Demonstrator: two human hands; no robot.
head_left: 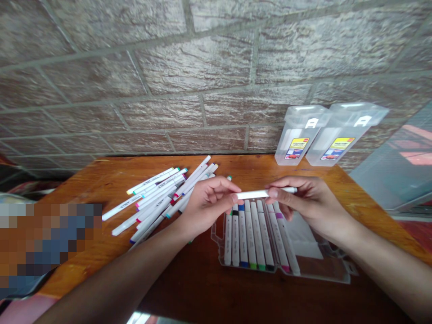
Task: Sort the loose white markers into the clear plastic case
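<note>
A white marker [253, 194] is held level between both my hands, above an open clear plastic case [332, 270]. My left hand [214, 200] pinches its left end between thumb and fingers. Farther along, my right hand [300, 198] grips it near the right end, which sticks out past the fingers. In the case below, several white markers [252, 238] with coloured ends lie side by side, their tops partly hidden by my hands. The right part of the case holds a pale sheet [305, 238]. A loose pile of markers [158, 198] lies left of my left hand.
Two clear plastic containers [293, 135] with yellow and blue labels stand at the back right of the wooden table [91, 189]. A stone-block wall [216, 81] rises behind it. A pixelated area covers the left side.
</note>
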